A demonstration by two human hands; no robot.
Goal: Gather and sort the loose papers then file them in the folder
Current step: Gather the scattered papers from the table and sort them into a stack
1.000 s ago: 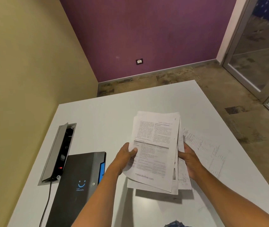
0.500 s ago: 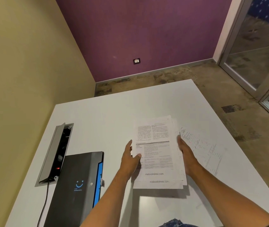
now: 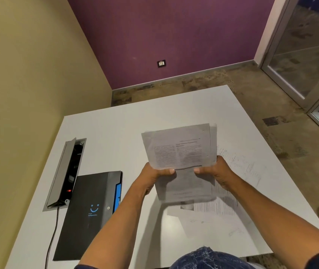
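mid-gather: our left hand (image 3: 155, 174) & right hand (image 3: 216, 170) grip the paper stack (image 3: 178, 150), fingers curled round it. next: square edges, carry to black folder (image 3: 94, 208) at 9 o'clock.

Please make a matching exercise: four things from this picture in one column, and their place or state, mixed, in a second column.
1. paper stack
2. black folder
3. cable box
4. printed sheet

a. lid open, set into the table
b. lying flat under the right forearm
c. held up in both hands
d. closed, on the table's left side

Pairs: 1-c, 2-d, 3-a, 4-b
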